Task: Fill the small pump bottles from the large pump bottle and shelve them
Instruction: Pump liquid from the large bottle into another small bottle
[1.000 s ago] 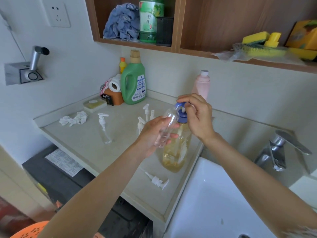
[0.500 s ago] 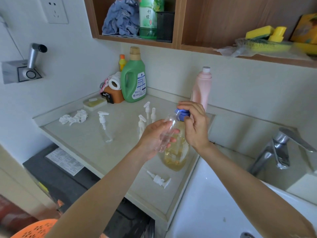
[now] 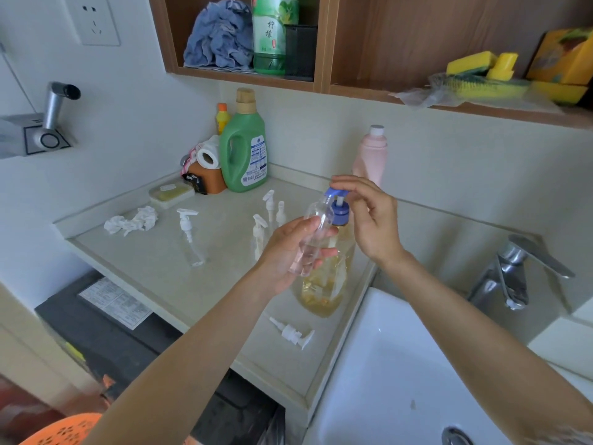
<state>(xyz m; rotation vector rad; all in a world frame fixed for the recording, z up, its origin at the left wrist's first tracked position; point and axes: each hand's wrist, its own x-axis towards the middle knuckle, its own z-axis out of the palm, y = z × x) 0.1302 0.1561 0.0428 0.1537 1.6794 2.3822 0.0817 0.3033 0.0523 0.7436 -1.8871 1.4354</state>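
A large clear pump bottle [image 3: 324, 284] of yellow liquid stands near the counter's right edge, beside the sink. Its blue pump head [image 3: 338, 207] is raised, with the white stem showing. My left hand [image 3: 285, 252] grips a small clear bottle [image 3: 313, 239], tilted so that its open mouth sits at the blue spout. My right hand [image 3: 372, 220] hovers over the pump with a fingertip resting on top of the head. A loose white pump top [image 3: 292, 332] lies on the counter in front. Other small pump bottles [image 3: 269, 213] stand behind my left hand, and one [image 3: 189, 239] stands further left.
A wooden shelf [image 3: 244, 77] above holds a blue cloth and a green bottle. At the back stand a green detergent jug [image 3: 245, 149] and a pink bottle [image 3: 370, 155]. Crumpled tissue [image 3: 131, 220] lies left. The white sink [image 3: 401, 364] and faucet [image 3: 516, 268] are right.
The blue pump head has come up from its pressed-down position and my right hand's fingers have opened out above it. My left hand keeps the small bottle at the spout.
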